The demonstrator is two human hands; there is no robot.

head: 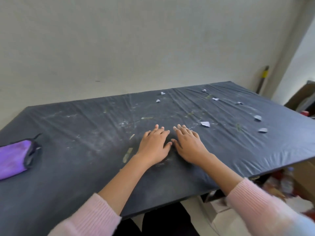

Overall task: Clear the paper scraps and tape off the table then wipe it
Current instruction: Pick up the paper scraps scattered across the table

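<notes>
Left hand (pixel 153 145): flat on the table (pixel 71 176), fingers spread, grasping nothing.
Right hand (pixel 190 145): also flat and released, just beside the left.
Scraps (pixel 205 124): scattered over the table's far right, none gathered.
Tape (pixel 127 155): strips stuck near the left hand and farther back.
Cloth (pixel 14 158): folded at the left edge (apparently untouched).
Progress: barely begun, judging by the dusty streaks; clearing and wiping are both left to do.

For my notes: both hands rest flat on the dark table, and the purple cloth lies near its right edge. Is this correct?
No: the head view shows the purple cloth near the left edge of the dark table. The left hand and right hand rest flat.
</notes>
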